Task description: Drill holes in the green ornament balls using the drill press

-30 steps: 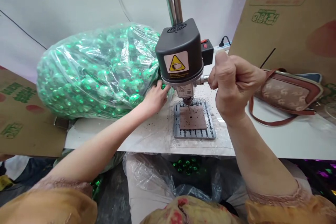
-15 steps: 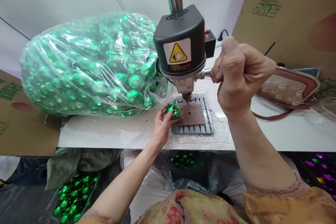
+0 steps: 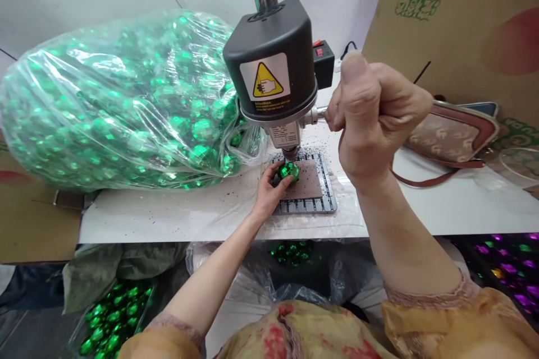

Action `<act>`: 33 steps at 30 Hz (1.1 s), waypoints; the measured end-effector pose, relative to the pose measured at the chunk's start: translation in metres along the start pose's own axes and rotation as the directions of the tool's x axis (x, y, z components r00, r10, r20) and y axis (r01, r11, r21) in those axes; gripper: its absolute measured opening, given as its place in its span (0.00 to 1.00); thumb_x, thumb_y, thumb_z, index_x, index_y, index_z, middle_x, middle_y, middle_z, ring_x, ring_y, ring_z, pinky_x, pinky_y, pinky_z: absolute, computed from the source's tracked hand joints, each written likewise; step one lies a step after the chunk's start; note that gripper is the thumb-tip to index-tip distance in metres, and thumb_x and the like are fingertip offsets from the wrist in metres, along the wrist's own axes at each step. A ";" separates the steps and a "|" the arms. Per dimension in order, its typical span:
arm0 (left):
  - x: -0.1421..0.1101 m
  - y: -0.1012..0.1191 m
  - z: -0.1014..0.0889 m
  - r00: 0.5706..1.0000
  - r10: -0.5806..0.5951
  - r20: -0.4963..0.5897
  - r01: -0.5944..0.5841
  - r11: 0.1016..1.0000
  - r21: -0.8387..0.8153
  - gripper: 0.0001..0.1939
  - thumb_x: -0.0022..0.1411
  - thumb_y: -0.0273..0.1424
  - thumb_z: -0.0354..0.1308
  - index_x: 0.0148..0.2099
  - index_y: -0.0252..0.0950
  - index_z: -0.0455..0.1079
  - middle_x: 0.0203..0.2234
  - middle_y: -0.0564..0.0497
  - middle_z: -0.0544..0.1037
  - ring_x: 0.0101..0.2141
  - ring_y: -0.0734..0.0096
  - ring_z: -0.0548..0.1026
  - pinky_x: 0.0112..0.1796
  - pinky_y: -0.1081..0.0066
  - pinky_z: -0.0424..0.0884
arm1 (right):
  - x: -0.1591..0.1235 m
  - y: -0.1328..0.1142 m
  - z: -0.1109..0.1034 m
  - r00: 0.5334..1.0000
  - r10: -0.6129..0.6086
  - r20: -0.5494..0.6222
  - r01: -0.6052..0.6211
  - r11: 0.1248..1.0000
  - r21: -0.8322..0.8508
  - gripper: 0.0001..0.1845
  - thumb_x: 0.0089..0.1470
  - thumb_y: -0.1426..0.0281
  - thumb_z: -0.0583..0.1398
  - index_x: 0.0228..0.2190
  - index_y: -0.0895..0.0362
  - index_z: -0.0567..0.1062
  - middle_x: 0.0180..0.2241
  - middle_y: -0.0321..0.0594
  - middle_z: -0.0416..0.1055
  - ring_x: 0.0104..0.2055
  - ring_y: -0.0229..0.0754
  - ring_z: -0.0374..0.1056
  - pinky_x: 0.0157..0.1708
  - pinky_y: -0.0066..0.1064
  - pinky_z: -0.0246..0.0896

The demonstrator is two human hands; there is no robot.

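Note:
Between the fingers and thumb of my left hand (image 3: pixel 270 189) is a shiny green faceted ball (image 3: pixel 289 171). It sits just under the chuck (image 3: pixel 290 152) of a small black drill press (image 3: pixel 272 61); the bit's tip is hidden, so I cannot tell whether it touches the ball. Below lies a brownish square board (image 3: pixel 309 179) on the slotted grey base plate (image 3: pixel 329 202), strewn with dark shavings. My right hand (image 3: pixel 374 118) is raised beside the machine, closed around its feed lever (image 3: pixel 320 114), most of which the fingers cover.
A big clear bag of green balls (image 3: pixel 122 106) lies on the white table (image 3: pixel 168 219) at left. A patterned purse (image 3: pixel 450 132) and a cardboard box (image 3: pixel 442 39) stand at right. Below the table are more green balls (image 3: pixel 115 320) and purple ones (image 3: pixel 522 275).
My left hand has moved the green ball rightward, from beside the board to beneath the chuck. My right hand keeps its grip on the lever. The whole view has shifted slightly.

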State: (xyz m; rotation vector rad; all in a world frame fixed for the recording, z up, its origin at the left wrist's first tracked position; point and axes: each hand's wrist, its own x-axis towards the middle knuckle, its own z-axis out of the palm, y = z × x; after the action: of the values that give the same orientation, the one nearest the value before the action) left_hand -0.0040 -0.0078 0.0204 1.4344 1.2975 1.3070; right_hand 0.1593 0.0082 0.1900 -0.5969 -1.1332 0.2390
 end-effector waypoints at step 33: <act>-0.004 -0.006 0.013 0.987 0.107 0.120 -0.118 0.989 0.089 0.30 0.56 0.41 0.71 0.57 0.40 0.66 0.51 0.45 0.76 0.52 0.59 0.76 0.55 0.58 0.72 | -0.021 0.013 -0.008 0.986 -0.158 -0.054 0.162 0.983 0.089 0.28 0.62 0.63 0.57 0.14 0.55 0.53 0.14 0.31 0.48 0.16 0.31 0.47 0.19 0.36 0.43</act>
State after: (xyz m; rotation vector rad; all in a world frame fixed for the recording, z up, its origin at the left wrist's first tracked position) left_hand 0.0083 -0.0101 0.0117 1.6466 1.2325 1.2296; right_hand 0.1590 0.0062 0.1638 -0.4243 -1.1126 0.1383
